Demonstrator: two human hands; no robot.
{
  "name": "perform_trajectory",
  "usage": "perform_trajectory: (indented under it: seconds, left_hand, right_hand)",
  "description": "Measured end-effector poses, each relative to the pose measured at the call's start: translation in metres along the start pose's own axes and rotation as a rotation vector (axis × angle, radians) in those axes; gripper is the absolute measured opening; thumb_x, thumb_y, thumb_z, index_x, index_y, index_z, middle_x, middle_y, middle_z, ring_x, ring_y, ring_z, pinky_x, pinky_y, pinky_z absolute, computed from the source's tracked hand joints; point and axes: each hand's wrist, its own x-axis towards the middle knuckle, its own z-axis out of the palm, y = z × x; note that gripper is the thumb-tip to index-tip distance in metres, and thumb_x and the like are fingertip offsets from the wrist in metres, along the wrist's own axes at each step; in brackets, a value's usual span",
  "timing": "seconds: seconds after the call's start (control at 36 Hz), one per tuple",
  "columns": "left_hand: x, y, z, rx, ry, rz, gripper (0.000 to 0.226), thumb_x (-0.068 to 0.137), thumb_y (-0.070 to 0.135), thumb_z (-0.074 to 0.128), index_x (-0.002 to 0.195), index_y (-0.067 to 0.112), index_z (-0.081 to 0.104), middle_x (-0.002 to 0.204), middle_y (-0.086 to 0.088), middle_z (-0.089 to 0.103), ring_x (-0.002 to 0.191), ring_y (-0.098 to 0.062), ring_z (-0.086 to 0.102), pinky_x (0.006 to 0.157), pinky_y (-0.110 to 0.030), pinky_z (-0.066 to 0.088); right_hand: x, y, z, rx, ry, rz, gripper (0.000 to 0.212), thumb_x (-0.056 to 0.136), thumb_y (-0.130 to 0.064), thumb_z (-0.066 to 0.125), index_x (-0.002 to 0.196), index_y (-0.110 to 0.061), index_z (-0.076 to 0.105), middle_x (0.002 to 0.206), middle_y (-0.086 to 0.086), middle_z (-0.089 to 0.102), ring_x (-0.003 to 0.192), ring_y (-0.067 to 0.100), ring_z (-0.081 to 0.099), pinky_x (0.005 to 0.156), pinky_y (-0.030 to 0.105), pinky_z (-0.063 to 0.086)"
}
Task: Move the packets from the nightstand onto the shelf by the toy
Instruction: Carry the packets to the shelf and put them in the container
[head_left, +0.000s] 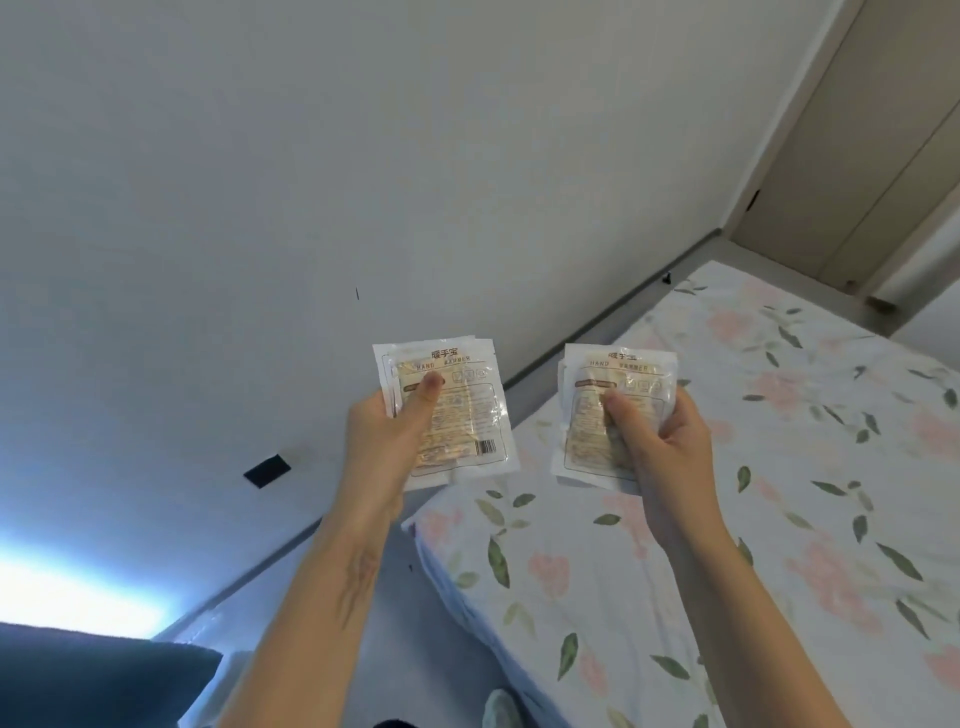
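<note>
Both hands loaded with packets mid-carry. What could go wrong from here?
1. The left hand and right hand each hold a loose stack, left packets and right packets, by thumb pinch; edges are fanned, so one may slip out.
2. Neither shelf nor toy is in view, so placement is unconfirmed.
3. No free hand over the bed.

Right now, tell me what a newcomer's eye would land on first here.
First the two hands raised mid-frame: the left hand grips a stack of hand warmer packets, and the right hand grips a second stack. Next, the floral bedsheet filling the lower right, with a plain white wall behind.
</note>
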Motion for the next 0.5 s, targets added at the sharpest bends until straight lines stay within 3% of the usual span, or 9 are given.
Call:
perform_trajectory:
  seconds: [0.08,0.17,0.28,0.42,0.5]
  left_hand:
    - [0.034,0.010,-0.009,-0.009,0.010,-0.018,0.013,0.081,0.035,0.067,0.085,0.023,0.069,0.069,0.011,0.074,0.065,-0.004,0.072,0.054,-0.020,0.057]
    - [0.070,0.020,-0.018,0.001,0.011,-0.043,0.027,0.069,0.043,0.071,0.086,0.022,0.070,0.073,0.009,0.075,0.069,-0.007,0.073,0.054,-0.022,0.056]
    - [0.120,0.032,-0.029,-0.030,-0.015,-0.074,0.013,0.078,0.027,0.074,0.087,0.018,0.071,0.074,0.005,0.076,0.069,-0.012,0.074,0.049,-0.021,0.055]
    - [0.193,0.044,-0.042,-0.010,-0.076,-0.066,0.015,0.078,0.028,0.075,0.089,0.019,0.073,0.081,0.003,0.077,0.076,-0.015,0.074,0.067,-0.031,0.058]
    - [0.242,0.054,-0.046,-0.010,-0.143,-0.055,0.012,0.079,0.028,0.075,0.088,0.019,0.073,0.082,0.002,0.077,0.078,-0.015,0.074,0.070,-0.032,0.059]
  right_hand:
    - [0.030,0.000,0.027,0.015,-0.028,0.013,0.019,0.089,-0.019,0.063,0.108,-0.021,0.062,0.099,0.000,0.074,0.085,0.018,0.072,0.070,0.035,0.059]
    - [0.059,0.001,0.053,0.001,-0.049,0.016,0.016,0.089,-0.020,0.063,0.105,-0.023,0.062,0.097,0.000,0.073,0.083,0.017,0.072,0.068,0.037,0.060]
    - [0.095,0.004,0.090,-0.010,-0.046,0.014,0.018,0.089,-0.021,0.064,0.107,-0.021,0.063,0.098,0.001,0.073,0.084,0.018,0.072,0.069,0.037,0.059]
    - [0.137,0.009,0.143,-0.021,-0.003,-0.012,0.016,0.088,-0.020,0.065,0.103,-0.023,0.063,0.095,-0.002,0.073,0.082,0.014,0.072,0.062,0.026,0.058]
    - [0.164,0.007,0.176,-0.004,0.053,-0.043,0.017,0.088,-0.019,0.065,0.104,-0.023,0.063,0.094,-0.004,0.073,0.081,0.012,0.072,0.061,0.023,0.057]
